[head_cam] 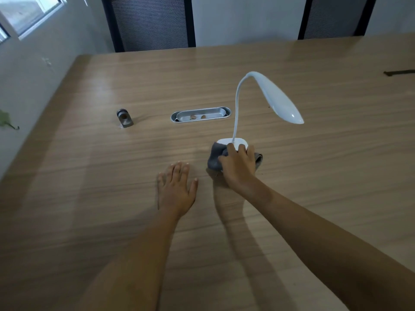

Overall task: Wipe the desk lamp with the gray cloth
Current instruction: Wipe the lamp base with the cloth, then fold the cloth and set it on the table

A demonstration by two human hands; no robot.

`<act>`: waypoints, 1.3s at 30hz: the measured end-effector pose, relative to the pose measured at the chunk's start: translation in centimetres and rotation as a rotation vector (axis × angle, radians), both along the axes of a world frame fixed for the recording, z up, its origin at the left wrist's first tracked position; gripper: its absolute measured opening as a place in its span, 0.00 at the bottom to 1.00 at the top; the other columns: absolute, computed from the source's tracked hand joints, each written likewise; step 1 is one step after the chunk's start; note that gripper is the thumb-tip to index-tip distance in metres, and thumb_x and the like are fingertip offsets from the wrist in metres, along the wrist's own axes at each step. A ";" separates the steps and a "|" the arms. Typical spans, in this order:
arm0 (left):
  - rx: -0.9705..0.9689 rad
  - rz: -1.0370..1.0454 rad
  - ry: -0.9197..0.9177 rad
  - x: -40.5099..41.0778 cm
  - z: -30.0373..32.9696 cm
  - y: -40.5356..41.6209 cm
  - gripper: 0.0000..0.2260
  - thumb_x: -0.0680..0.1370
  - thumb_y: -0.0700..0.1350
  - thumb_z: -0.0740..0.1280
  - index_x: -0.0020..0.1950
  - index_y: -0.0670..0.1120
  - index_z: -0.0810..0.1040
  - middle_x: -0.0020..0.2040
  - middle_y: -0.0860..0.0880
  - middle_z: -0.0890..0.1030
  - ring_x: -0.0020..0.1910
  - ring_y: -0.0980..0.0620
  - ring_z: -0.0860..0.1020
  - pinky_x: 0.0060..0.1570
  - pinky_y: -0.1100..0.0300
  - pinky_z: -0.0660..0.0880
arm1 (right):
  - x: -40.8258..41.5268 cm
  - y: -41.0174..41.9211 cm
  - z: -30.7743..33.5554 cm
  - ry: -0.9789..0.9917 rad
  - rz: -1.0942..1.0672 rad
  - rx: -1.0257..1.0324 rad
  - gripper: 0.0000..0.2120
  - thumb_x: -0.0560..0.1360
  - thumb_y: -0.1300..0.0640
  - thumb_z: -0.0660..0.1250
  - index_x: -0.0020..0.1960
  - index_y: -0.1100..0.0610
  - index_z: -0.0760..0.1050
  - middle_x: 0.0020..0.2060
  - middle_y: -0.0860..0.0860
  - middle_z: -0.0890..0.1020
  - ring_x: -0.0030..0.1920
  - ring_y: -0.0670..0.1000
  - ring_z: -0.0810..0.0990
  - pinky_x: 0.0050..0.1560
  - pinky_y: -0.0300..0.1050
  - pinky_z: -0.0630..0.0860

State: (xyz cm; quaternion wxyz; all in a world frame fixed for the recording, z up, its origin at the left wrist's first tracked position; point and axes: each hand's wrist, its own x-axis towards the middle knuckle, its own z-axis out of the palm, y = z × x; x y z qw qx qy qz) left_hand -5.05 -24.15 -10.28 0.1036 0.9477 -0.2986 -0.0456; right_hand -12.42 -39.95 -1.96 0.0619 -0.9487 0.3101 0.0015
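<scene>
Nearest, the left hand (177,187) lies flat on the light wooden table (89,176), fingers spread and holding nothing. Just beyond to the right, the right hand (239,166) presses the crumpled gray cloth (214,157) with curled fingers against the base of the white gooseneck desk lamp (278,102). Farther off sit an oval metal cable tray (199,114) and a small gray cylinder (124,117).
</scene>
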 end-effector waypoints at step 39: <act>-0.261 -0.065 0.096 0.9 10.5 15.6 0.12 0.75 0.44 0.68 0.57 0.44 0.81 0.60 0.44 0.80 0.61 0.46 0.76 0.61 0.55 0.71 | 0.2 10.5 4.2 -0.063 0.582 0.407 0.15 0.69 0.57 0.70 0.54 0.56 0.72 0.54 0.55 0.77 0.54 0.56 0.76 0.52 0.52 0.74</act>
